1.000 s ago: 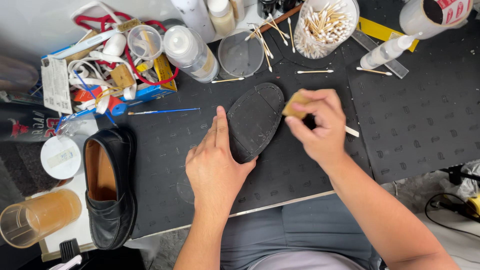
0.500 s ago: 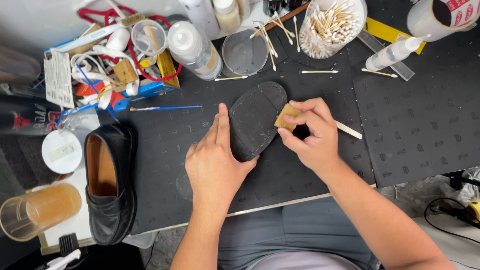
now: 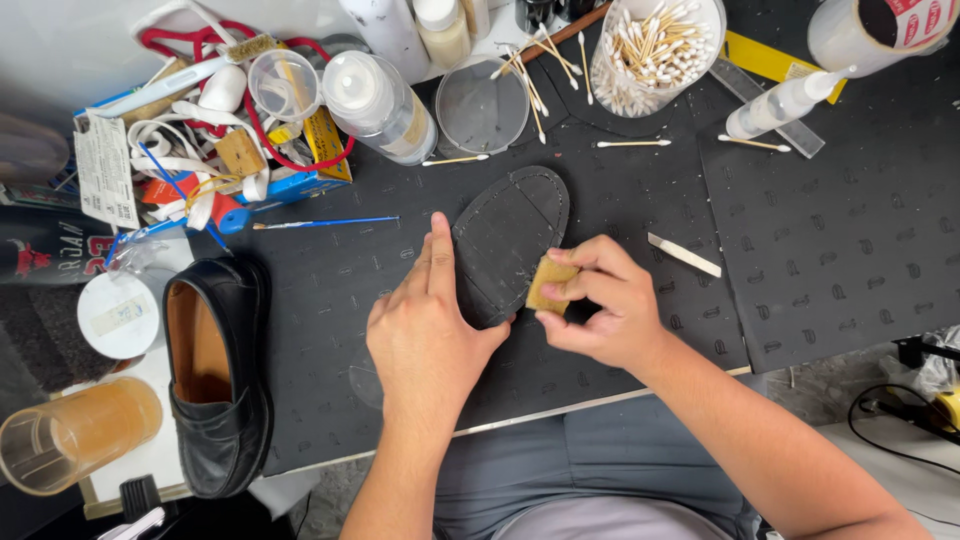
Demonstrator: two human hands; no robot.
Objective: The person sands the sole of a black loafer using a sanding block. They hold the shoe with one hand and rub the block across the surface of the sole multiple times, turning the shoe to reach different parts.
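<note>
From my feed, head cam looking straight down on the bench; I see the left hand (image 3: 425, 330) laid flat w/ fingers together and straight, index pointing away from the body, its edge pressed against the left side of the black shoe sole (image 3: 505, 245); nothing gripped in it, just bracing. The sole lies tread-up on the black rubber mat (image 3: 830, 250), approx. centre of the bench, tilted so its rounded end points up-right; pale scuff marks show on its lower half. The right hand (image 3: 605, 315) has fingers curled in narrow, pinching a small tan block (image 3: 550, 283) between thumb and fingertips; the block touches the sole's lower right edge. Just right of that hand a thin white stick (image 3: 684, 255) lies on the mat, apart from the sole. Left of the mat a black loafer (image 3: 215, 375) sits opening-up, w/ a tan lining; beside it a round white lid (image 3: 118, 315) and, nearer the corner, an amber plastic cup (image 3: 70, 435) on its side. At the top, a clear tub of cotton swabs (image 3: 655, 45); loose swabs scattered nearby; a thin blue brush (image 3: 325, 223) left of the sole.
</note>
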